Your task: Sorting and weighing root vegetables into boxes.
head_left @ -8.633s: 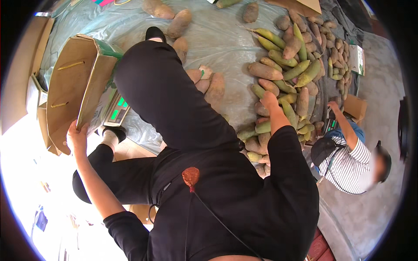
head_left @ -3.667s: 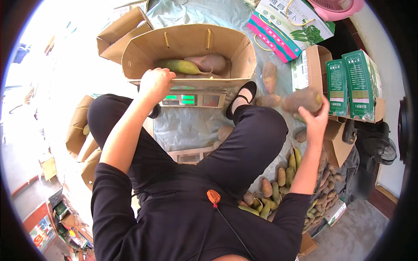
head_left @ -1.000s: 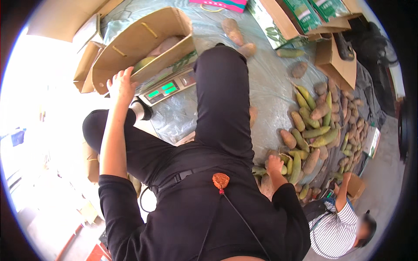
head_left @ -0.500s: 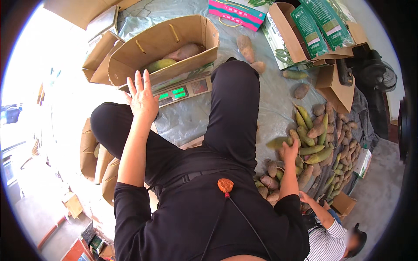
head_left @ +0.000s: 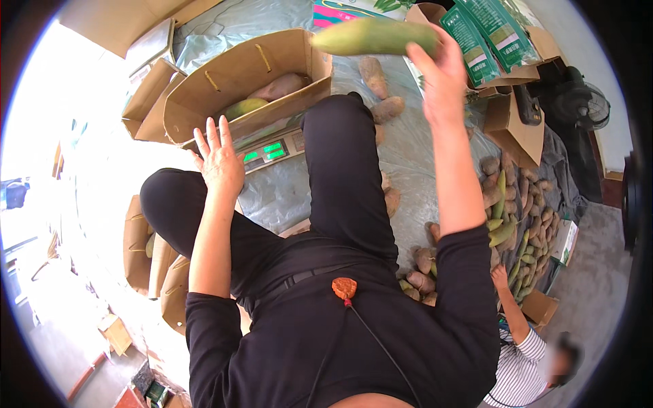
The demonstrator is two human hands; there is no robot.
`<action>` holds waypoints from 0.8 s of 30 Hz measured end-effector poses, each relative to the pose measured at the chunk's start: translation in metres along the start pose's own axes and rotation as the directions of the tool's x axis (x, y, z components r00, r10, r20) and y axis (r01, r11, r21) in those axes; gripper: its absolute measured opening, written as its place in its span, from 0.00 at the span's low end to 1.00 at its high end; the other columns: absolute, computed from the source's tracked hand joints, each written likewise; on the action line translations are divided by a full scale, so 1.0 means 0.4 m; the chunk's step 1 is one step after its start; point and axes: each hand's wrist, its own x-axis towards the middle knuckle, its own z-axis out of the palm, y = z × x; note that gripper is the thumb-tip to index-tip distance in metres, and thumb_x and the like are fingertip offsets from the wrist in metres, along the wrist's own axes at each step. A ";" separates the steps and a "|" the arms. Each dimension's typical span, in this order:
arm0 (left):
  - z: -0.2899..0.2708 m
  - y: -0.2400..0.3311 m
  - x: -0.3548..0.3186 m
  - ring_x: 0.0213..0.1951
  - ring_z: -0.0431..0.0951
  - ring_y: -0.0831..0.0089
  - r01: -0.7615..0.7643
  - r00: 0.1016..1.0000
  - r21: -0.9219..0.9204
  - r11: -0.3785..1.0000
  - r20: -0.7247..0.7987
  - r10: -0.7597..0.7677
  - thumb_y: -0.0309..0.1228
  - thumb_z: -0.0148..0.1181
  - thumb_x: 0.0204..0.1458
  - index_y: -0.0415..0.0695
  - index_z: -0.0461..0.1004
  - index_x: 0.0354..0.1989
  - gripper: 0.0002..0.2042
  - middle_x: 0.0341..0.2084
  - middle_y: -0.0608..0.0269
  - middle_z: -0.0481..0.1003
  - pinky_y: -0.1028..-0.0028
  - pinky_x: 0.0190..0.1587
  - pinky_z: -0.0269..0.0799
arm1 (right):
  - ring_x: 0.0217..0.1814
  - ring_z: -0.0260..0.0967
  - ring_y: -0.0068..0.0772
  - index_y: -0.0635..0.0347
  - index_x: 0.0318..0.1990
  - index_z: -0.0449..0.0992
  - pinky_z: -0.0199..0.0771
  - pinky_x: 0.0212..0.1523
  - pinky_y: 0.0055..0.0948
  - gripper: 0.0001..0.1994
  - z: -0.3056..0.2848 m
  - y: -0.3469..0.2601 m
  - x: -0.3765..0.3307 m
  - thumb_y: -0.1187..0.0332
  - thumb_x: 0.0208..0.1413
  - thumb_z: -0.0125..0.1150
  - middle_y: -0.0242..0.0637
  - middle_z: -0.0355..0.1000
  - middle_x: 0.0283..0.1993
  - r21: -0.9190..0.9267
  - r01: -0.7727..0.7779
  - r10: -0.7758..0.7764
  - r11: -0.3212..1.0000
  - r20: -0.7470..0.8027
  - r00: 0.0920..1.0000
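Observation:
My right hand point(head_left: 445, 78) is raised at the far right of the box, gripping a long green radish point(head_left: 371, 37) by one end. The radish is slightly blurred and points left, over the box's right end. My left hand point(head_left: 223, 163) is spread open with nothing in it, beside the near wall of the open cardboard carry box point(head_left: 197, 95). Inside that box lie a brownish tuber point(head_left: 282, 87) and another green radish point(head_left: 246, 107). The box rests on a digital scale point(head_left: 275, 149) with lit green displays, partly hidden by my hand and knee.
Brown tubers and green radishes point(head_left: 503, 234) are heaped on the right. Loose tubers point(head_left: 373, 76) lie on the plastic sheet point(head_left: 415, 183). Green-and-white cartons point(head_left: 476, 54) and a fan point(head_left: 588, 105) stand far right. A co-worker's hand point(head_left: 500, 275) reaches the heap. Folded boxes point(head_left: 139, 245) sit left.
My right hand has risen from the heap on the right, carrying a green radish up and forward. The left hand stays spread near the box. The co-worker's arm has shifted toward the heap.

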 end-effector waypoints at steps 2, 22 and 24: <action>-0.001 0.007 0.001 0.69 0.39 0.52 0.005 1.000 -0.007 1.000 -0.009 -0.005 0.30 0.66 0.43 0.53 0.43 0.68 0.45 0.68 0.60 0.43 0.42 0.63 0.42 | 0.52 0.66 0.28 0.63 0.54 0.66 0.67 0.52 0.29 0.24 0.058 0.051 0.043 0.72 0.49 0.64 0.39 0.69 0.51 -0.062 -0.041 0.046 0.997 0.080 0.996; 0.066 -0.013 0.014 0.67 0.45 0.48 -0.090 0.982 0.116 0.989 -0.158 0.107 0.34 0.65 0.45 0.53 0.45 0.68 0.42 0.67 0.58 0.47 0.41 0.60 0.48 | 0.44 0.72 0.43 0.59 0.42 0.76 0.70 0.45 0.35 0.16 -0.748 0.188 -1.015 0.66 0.43 0.63 0.44 0.74 0.40 -0.843 -0.515 0.716 -0.156 -0.456 0.529; 0.067 -0.034 0.007 0.67 0.44 0.49 -0.086 0.980 0.121 0.989 -0.169 0.105 0.33 0.65 0.45 0.54 0.43 0.68 0.43 0.67 0.59 0.46 0.40 0.60 0.47 | 0.44 0.72 0.45 0.58 0.40 0.76 0.71 0.44 0.35 0.14 -0.691 0.086 -1.030 0.66 0.43 0.62 0.44 0.75 0.39 -0.821 -0.536 0.727 -0.197 -0.489 0.482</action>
